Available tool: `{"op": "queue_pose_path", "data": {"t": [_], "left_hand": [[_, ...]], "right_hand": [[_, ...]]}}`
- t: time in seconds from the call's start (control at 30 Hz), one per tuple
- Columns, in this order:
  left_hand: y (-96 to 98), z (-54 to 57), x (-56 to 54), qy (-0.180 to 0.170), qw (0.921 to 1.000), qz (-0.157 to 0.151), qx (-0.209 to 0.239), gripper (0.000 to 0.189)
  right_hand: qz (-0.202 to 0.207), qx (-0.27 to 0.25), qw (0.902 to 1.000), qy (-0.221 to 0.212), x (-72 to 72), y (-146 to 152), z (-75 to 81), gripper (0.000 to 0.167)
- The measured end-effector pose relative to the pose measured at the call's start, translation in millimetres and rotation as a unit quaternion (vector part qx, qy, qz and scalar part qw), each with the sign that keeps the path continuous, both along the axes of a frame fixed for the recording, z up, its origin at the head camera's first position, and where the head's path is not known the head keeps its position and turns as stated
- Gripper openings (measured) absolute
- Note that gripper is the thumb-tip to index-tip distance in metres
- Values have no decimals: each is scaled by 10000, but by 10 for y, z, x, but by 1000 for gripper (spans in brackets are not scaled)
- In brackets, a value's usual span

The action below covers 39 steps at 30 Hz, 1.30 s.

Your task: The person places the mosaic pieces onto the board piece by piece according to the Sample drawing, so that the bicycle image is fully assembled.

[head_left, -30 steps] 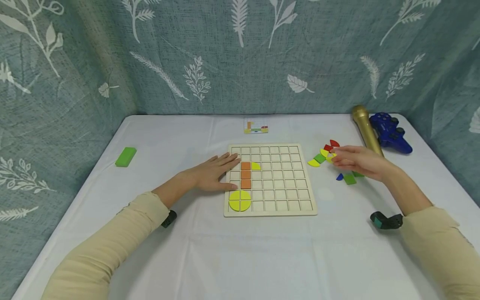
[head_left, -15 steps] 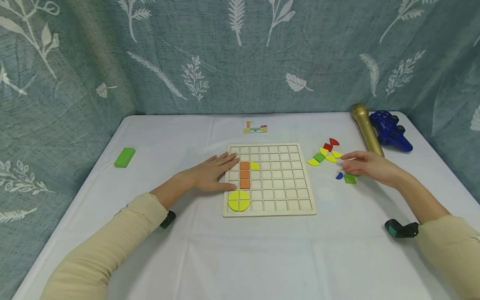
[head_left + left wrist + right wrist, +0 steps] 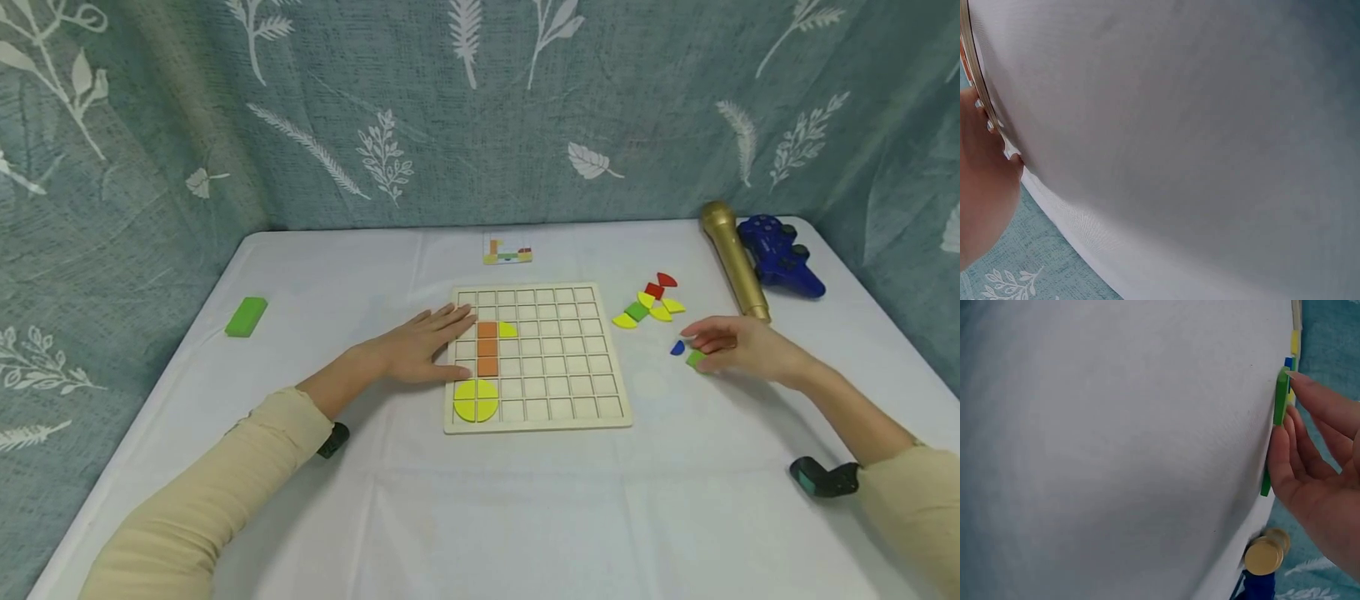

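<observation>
My left hand point(image 3: 420, 346) lies flat with spread fingers on the left edge of the wooden grid board point(image 3: 555, 408). On that board sit orange squares point(image 3: 487, 348), a yellow circle of quarter pieces point(image 3: 476, 400) and one yellow quarter piece point(image 3: 507, 330). To the right, my right hand point(image 3: 750, 350) pinches a green tile point(image 3: 1281, 397) between thumb and a finger, close to the tablecloth. Right beside it lies a small blue piece point(image 3: 677, 347). Another green piece point(image 3: 1265, 481) shows beyond the fingers in the right wrist view; the hand hides it from the head view.
Loose red point(image 3: 655, 291), yellow point(image 3: 625, 321) and green pieces point(image 3: 637, 311) cluster right of the board. A pattern card point(image 3: 507, 248) lies behind it. At the back right are a gold microphone point(image 3: 735, 262) and a blue game controller point(image 3: 782, 257); a green block point(image 3: 246, 317) lies left.
My right hand has moved from above the yellow and red pieces, right and toward me, down to the green tile. The left hand stays on the board.
</observation>
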<state>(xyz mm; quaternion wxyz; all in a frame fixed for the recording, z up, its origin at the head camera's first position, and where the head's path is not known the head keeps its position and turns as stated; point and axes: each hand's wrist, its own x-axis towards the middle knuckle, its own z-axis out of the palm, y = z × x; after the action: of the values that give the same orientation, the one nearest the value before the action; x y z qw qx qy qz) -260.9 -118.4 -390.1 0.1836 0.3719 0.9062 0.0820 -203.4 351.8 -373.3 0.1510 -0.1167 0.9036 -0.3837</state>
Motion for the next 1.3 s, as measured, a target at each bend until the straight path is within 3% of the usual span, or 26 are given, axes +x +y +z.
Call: {"op": "queue_pose_path", "data": {"t": [0.2,0.77,0.87,1.13,1.3], "left_hand": [[0,-8,1,18,10000,17,3,88],[8,11,17,-17,10000,26,54,88],[11,5,16,-25,10000,22,83,88],[5,4,21,22,10000,14,75,87],[3,8,25,21,10000,-21,24,87]], "right_hand": [[149,384,9978,514,12,-6,-23,37],[-168,1016,9908,877,50,-34,0,24],[-412,952,9923,671,44,-35,36,25],[-1006,198,9944,-251,22,-161,125,40],[-1038,-204,9928,-561,11,-314,131,49]]}}
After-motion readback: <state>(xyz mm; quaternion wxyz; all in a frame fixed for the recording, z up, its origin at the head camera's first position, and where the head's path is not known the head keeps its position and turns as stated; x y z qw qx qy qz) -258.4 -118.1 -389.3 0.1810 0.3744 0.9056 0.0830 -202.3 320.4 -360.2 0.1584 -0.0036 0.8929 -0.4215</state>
